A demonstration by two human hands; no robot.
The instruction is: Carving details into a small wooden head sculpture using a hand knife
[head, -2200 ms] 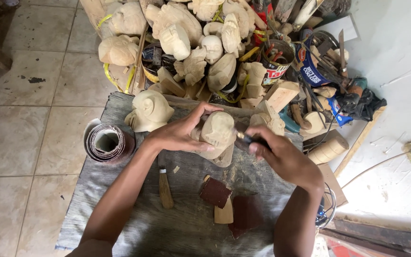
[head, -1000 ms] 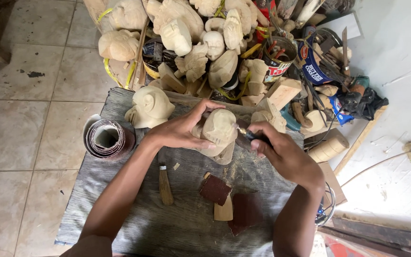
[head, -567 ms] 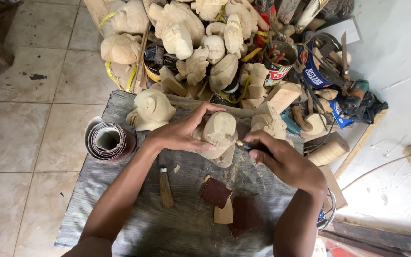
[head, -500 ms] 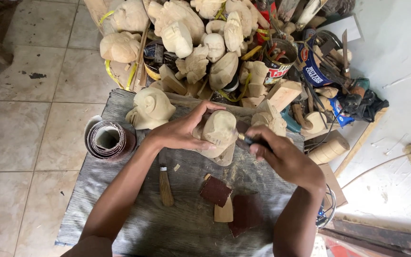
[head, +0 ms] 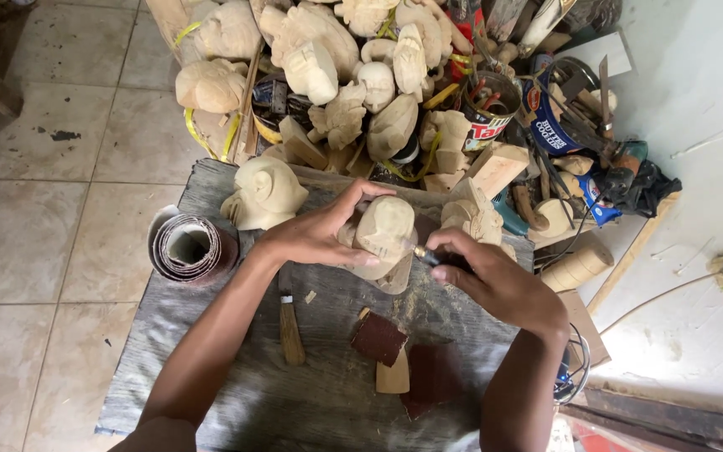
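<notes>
My left hand grips a pale carved wooden head and holds it over the grey board that serves as a work surface. My right hand is closed around a small dark-handled carving tool, and the tool's tip rests against the right side of the carved head. Another pale carved head lies on the board just left of my left hand.
A roll of sandpaper sits at the board's left edge. A wooden-handled tool, brown sandpaper pieces and a small wood block lie below my hands. Several unfinished carvings, cans and tools crowd the far side.
My hands keep nearly the same place. The right hand has shifted slightly against the head's right side, and the carved head has turned a little in my left hand.
</notes>
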